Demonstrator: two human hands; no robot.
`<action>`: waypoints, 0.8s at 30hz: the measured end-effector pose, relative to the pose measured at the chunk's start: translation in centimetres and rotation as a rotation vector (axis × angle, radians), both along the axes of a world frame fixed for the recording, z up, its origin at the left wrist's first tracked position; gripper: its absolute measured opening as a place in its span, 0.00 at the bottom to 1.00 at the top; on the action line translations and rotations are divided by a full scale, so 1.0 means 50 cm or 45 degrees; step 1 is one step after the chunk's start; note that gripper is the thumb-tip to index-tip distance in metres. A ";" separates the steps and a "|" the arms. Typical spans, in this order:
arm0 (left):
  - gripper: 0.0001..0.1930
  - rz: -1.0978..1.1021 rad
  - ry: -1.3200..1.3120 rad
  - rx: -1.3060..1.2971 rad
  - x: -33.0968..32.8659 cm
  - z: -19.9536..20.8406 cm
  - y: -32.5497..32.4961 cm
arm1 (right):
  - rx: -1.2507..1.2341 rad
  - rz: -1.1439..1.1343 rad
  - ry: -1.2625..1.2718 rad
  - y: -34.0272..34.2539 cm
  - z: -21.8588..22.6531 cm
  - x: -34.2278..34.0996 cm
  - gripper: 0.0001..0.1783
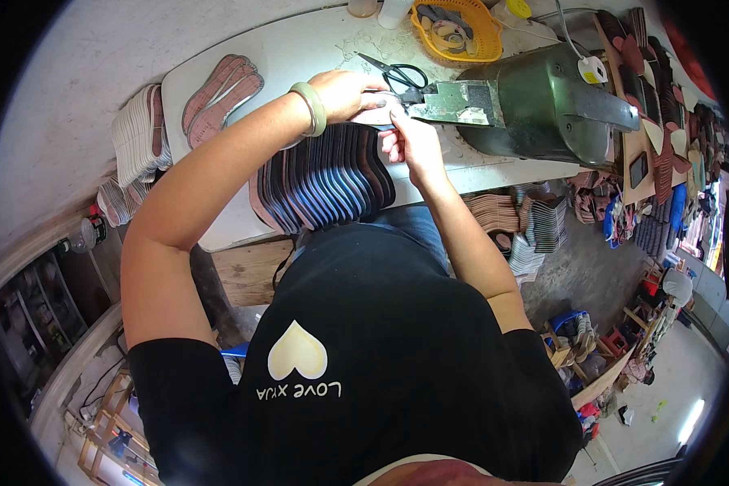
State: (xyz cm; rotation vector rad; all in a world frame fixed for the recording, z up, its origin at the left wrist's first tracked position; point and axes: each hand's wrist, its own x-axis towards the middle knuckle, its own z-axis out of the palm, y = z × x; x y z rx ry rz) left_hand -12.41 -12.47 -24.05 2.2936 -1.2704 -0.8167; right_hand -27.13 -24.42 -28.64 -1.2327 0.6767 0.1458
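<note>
My left hand [342,95], with a pale bangle at its wrist, presses its fingers on a pale insole [370,118] at the head of a green machine [535,101]. My right hand [415,146] is closed, its thumb and forefinger at the insole's right edge. The insole is partly hidden by my fingers. Just beyond it lie black-handled scissors [403,77], blades pointing left. Below my hands, a long row of stacked insoles [324,178] stands on edge along the table's near side.
Two patterned insoles [223,97] lie flat on the white table [296,53], left. More stacked insoles [142,134] stand at its left end. A yellow basket [459,32] with scraps sits at the back. Further insole piles [510,223] are below the table's right side.
</note>
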 end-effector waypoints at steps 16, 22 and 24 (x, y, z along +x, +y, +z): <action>0.28 0.520 0.395 -0.097 -0.083 -0.027 0.006 | 0.413 0.029 -0.324 0.066 0.009 -0.164 0.17; 0.29 0.491 0.033 -0.182 -0.061 -0.063 -0.003 | 0.480 -0.042 -0.199 0.031 -0.003 -0.164 0.17; 0.29 0.488 0.015 -0.212 -0.048 -0.065 -0.008 | 0.464 -0.053 -0.207 0.021 -0.010 -0.150 0.17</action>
